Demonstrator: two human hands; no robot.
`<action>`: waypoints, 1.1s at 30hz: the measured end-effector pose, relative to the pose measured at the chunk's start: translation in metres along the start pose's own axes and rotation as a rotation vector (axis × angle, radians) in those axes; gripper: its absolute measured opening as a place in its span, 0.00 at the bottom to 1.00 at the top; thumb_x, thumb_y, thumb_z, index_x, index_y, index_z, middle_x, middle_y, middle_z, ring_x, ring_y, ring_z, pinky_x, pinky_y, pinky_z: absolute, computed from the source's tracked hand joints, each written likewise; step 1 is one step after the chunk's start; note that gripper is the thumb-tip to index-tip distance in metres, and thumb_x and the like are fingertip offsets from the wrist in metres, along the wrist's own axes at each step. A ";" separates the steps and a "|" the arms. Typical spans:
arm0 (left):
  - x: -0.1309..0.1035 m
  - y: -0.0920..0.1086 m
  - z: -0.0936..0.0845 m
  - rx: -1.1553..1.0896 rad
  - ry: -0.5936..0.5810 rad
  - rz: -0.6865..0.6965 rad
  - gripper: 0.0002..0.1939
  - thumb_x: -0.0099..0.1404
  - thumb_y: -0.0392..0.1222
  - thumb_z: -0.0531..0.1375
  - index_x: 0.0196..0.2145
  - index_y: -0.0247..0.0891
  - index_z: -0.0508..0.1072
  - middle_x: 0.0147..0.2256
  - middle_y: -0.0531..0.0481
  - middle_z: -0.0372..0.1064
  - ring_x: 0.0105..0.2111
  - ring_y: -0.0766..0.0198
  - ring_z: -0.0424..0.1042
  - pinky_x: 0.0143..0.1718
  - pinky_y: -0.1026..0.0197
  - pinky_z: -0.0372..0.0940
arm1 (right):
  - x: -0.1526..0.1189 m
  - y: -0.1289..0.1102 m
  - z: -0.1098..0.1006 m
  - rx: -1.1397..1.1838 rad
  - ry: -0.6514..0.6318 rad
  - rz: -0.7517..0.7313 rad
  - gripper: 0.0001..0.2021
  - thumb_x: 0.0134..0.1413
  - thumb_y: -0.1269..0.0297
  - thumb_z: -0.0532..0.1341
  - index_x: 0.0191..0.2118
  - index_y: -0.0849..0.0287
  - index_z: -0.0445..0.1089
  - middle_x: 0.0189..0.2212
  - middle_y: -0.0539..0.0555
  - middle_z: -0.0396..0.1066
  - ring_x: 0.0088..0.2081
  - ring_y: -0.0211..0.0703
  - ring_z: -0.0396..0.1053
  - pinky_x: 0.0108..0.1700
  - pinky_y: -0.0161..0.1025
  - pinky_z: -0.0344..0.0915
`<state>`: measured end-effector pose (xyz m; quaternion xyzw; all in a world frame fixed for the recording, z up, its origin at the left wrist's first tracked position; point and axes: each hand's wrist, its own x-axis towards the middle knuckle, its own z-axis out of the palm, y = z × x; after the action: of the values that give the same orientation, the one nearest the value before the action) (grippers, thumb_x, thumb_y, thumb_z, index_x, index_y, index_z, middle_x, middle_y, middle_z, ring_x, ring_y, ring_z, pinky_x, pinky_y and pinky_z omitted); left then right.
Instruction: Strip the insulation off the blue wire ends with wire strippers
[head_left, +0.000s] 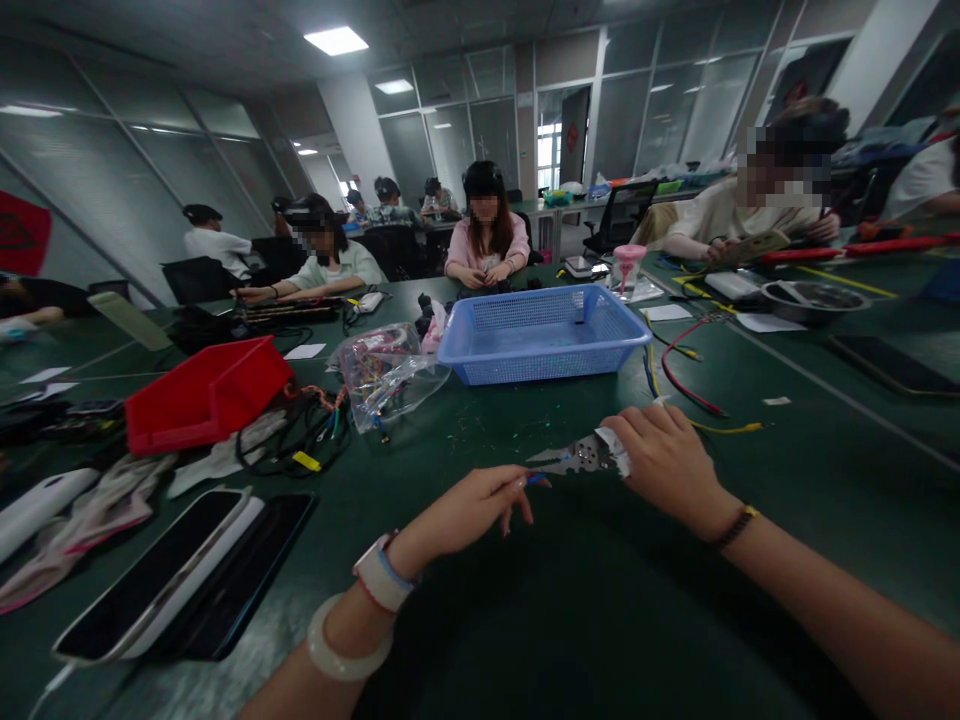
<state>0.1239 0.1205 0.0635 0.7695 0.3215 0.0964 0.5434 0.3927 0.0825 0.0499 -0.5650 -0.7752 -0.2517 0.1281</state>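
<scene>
- Your right hand (667, 455): fingers wrapped round the white handles of the pliers (581, 457), clamped on.
- Your left hand (480, 505): thumb and forefinger pinched on a blue wire (536, 480), other fingers loose below.
- Pliers sit between your two sets of fingers, tip pointing at the left ones, just above the wire. Can't tell if the jaws bite it.
- Yellow label (306, 461) on a black cable, left of your left fingers: too small to read.
- Beyond your fingertips: blue basket (547, 372). Left of it, a clear bag (390, 390) of wires; further left, red bin (206, 400).
- Just past your right fingers: yellow wire (731, 429) and red wire (684, 385), loose on the table (480, 620).
- Well left of your left fingers: white phone (161, 565) leaning over a black phone (259, 570), screens dark.
</scene>
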 end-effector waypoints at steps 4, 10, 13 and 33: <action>0.002 -0.006 -0.001 -0.280 -0.181 -0.064 0.17 0.71 0.47 0.48 0.49 0.34 0.68 0.32 0.48 0.72 0.23 0.72 0.69 0.21 0.70 0.56 | 0.000 -0.002 0.000 -0.011 0.009 -0.029 0.08 0.56 0.70 0.54 0.37 0.59 0.71 0.31 0.57 0.68 0.35 0.48 0.58 0.43 0.45 0.50; 0.000 -0.011 0.000 -0.631 -0.354 -0.142 0.17 0.70 0.46 0.51 0.50 0.34 0.69 0.30 0.46 0.72 0.23 0.69 0.72 0.18 0.71 0.55 | -0.001 -0.006 0.001 0.005 -0.003 -0.043 0.07 0.53 0.71 0.54 0.34 0.60 0.70 0.30 0.58 0.67 0.35 0.49 0.57 0.42 0.45 0.51; 0.001 -0.011 0.001 -0.718 -0.373 -0.183 0.16 0.69 0.44 0.53 0.48 0.33 0.71 0.29 0.48 0.72 0.22 0.70 0.71 0.16 0.71 0.54 | -0.002 -0.004 0.003 0.000 0.010 -0.040 0.07 0.54 0.71 0.54 0.33 0.60 0.70 0.30 0.58 0.67 0.34 0.48 0.58 0.41 0.45 0.51; 0.007 -0.012 0.017 -0.937 -0.371 -0.234 0.10 0.63 0.40 0.61 0.40 0.30 0.74 0.30 0.49 0.72 0.18 0.75 0.68 0.13 0.73 0.53 | -0.007 -0.001 0.017 0.034 -0.027 -0.031 0.26 0.51 0.80 0.53 0.56 0.60 0.63 0.56 0.60 0.65 0.35 0.43 0.72 0.35 0.39 0.66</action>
<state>0.1329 0.1137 0.0447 0.4064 0.2260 0.0305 0.8848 0.3951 0.0860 0.0316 -0.5542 -0.7896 -0.2328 0.1234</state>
